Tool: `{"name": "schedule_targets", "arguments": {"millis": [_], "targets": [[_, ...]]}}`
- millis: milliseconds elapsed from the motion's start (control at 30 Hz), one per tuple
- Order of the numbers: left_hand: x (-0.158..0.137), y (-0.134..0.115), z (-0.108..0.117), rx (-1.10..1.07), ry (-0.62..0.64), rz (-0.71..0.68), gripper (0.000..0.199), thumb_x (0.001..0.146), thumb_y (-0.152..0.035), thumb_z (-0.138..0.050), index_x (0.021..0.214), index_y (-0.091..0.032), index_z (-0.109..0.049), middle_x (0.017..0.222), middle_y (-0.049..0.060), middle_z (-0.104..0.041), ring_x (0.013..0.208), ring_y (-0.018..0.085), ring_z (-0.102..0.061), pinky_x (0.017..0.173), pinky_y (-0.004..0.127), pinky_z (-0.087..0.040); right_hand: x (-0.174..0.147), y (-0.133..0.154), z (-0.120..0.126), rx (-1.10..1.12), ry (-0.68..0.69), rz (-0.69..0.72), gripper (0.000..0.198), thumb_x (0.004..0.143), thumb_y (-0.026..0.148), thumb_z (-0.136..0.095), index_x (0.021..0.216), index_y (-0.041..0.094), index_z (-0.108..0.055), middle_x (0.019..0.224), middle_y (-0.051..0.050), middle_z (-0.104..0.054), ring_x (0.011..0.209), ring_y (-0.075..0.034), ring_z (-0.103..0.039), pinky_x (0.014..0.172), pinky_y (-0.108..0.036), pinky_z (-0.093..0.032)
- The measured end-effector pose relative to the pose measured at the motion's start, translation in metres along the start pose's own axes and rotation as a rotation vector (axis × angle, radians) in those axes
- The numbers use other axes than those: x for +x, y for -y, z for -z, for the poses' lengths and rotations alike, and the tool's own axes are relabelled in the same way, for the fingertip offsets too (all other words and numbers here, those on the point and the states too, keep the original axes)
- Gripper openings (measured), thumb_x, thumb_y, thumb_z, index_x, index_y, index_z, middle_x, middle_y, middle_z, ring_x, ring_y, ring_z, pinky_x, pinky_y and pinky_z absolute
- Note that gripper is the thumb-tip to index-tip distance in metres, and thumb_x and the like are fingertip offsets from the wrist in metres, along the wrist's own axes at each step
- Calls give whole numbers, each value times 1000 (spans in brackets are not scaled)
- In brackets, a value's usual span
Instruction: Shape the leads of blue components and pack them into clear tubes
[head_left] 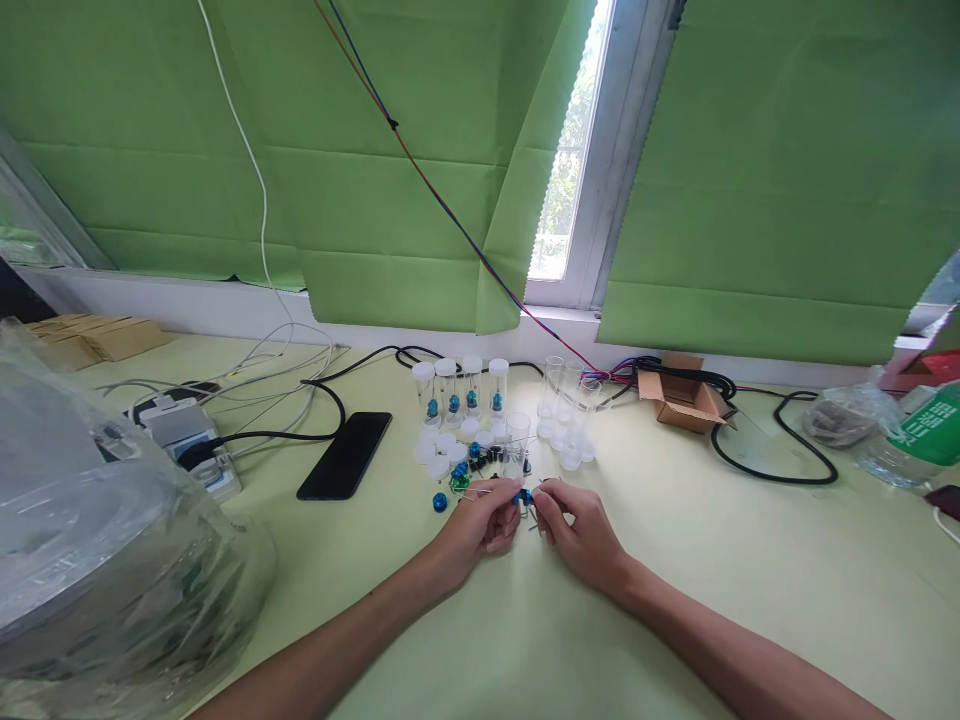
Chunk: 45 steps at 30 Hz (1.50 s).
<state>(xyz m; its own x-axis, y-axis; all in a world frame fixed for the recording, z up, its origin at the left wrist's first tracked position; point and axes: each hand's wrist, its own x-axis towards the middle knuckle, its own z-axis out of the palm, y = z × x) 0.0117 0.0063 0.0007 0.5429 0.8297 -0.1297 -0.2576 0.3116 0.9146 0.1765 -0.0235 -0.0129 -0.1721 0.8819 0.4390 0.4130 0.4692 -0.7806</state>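
Above the table (697, 560), left hand (478, 522) and right hand (585, 528), fingers (552, 508) tight on a blue part (524, 496)

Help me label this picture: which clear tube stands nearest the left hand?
The lone tube just beyond the left hand; the white-capped tubes to its left and the tube cluster to its right stand farther off.

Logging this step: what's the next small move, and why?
Probably steady the small blue part with the left hand and make a fine adjustment with the right hand: both hands meet at it, outside any tube. Four capped tubes beyond already contain blue pieces. Whether this one is complete is too small to tell.
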Motion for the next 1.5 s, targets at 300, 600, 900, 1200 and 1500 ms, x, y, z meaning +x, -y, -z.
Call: {"name": "schedule_targets", "arguments": {"millis": [300, 600, 900, 1200, 1500], "targets": [[-3, -2, -3, 48, 9, -11, 43, 85, -40, -60, 53, -16, -43, 47, -3, -42, 39, 6, -29, 42, 25, -13, -1, -7, -2, 1, 1, -2, 47, 101, 36, -33, 59, 20, -47, 49, 3, -48, 47, -11, -44, 53, -23, -36], [-1, -3, -2, -37, -20, 24, 44, 85, -40, -60, 52, -16, -44, 47, -3, -43, 37, 5, -29, 41, 24, -12, -2, 0, 0, 17, -56, -16, 31, 98, 34, -41, 79, 17, -59, 64, 0, -58, 49, -10, -48, 52, -23, -40], [0, -3, -1, -101, -3, 23, 43, 85, -39, -59, 52, -15, -45, 46, -3, -43, 35, 4, -30, 40, 24, -11, -4, -2, -2, 33, -80, 32, 18, 91, 26, -55, 106, 18, -58, 71, 0, -61, 53, -11, -52, 50, -23, -43], [0, -2, -1, -61, -15, 14, 42, 83, -41, -62, 53, -16, -45, 47, -3, -44, 37, 5, -31, 40, 23, -13, -2, -4, -3, 68, -60, 26, 16, 93, 29, -52, 100, 18, -59, 71, -3, -63, 55, -13, -57, 51, -25, -47], [-1, 0, 0, -36, -14, 19, 43, 84, -41, -62, 54, -16, -44, 48, -3, -43, 40, 5, -30, 42, 23, -13, -1, -1, -1, 37, -9, 8, 25, 97, 34, -45, 84, 18, -59, 62, 0, -58, 51, -12, -51, 53, -23, -43]]}}
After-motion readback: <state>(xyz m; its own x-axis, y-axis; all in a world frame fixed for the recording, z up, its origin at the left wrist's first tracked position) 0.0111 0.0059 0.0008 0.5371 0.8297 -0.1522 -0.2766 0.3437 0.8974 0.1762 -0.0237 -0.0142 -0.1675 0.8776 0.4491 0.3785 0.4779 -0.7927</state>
